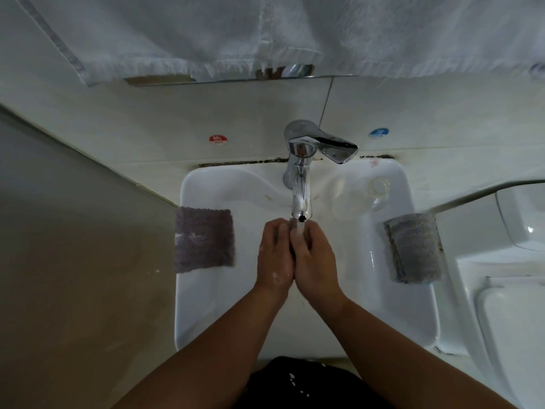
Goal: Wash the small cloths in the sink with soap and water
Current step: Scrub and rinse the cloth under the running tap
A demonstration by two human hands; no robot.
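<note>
My left hand and my right hand are pressed together over the white sink, right under the spout of the chrome tap. Water runs onto them. A sliver of grey cloth shows between the fingertips; the rest is hidden inside the hands. Soap suds cling to my left wrist. A dark grey cloth lies flat over the sink's left rim. Another grey cloth, folded, hangs over the right rim.
A clear bottle lies on the sink ledge right of the tap. White towels hang overhead. Hot and cold stickers mark the wall. A white toilet stands at the right, a bare wall at the left.
</note>
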